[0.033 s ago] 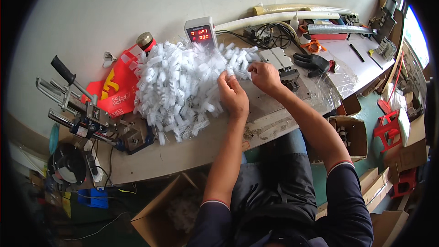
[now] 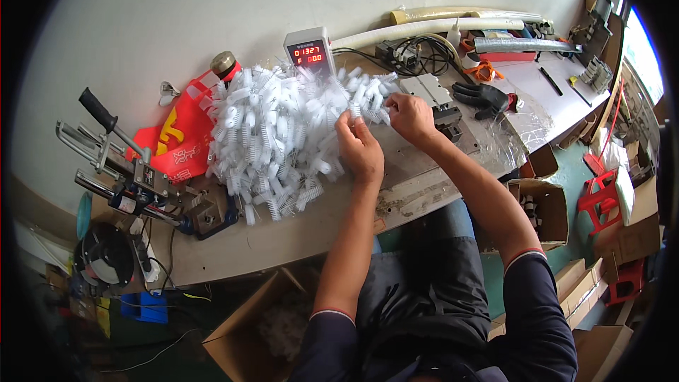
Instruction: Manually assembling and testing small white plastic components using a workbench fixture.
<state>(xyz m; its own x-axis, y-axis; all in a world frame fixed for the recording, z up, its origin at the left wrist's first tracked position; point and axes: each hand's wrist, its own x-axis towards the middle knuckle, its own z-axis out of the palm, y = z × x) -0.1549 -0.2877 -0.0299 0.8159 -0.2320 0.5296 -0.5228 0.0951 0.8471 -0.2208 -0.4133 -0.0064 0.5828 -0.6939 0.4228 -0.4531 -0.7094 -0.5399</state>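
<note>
White ribbed piece (image 2: pixel 356 108): at the right-hand border of the white pile (image 2: pixel 265 134), which serves as landmark. Its long axis appears to run roughly away from the wearer; the near end is hidden by fingertips, so the exact tilt is uncertain.

Left hand (image 2: pixel 363 152): just off the pile's right flank, nearer of the two hands to the piece; thumb and fingers narrow, apparently pinching it, so that it lies beyond the fingertips.

Right hand (image 2: pixel 412 122): farther right of the pile, fingers curled inward; cannot tell whether the fingertips meet or grip anything. From this hand the piece lies to the left. Judged key relation: that short sideways gap between the hands, across the piece's axis.

Outward: grey metal block (image 2: pixel 426 88) right of the pile, beyond the right hand; black glove (image 2: pixel 484 99) farther right. Display box (image 2: pixel 310 48) behind the pile; red bag (image 2: pixel 185 159) along its left side; lever press (image 2: pixel 147 175) farther left. Desk (image 2: pixel 283 246) under all.
</note>
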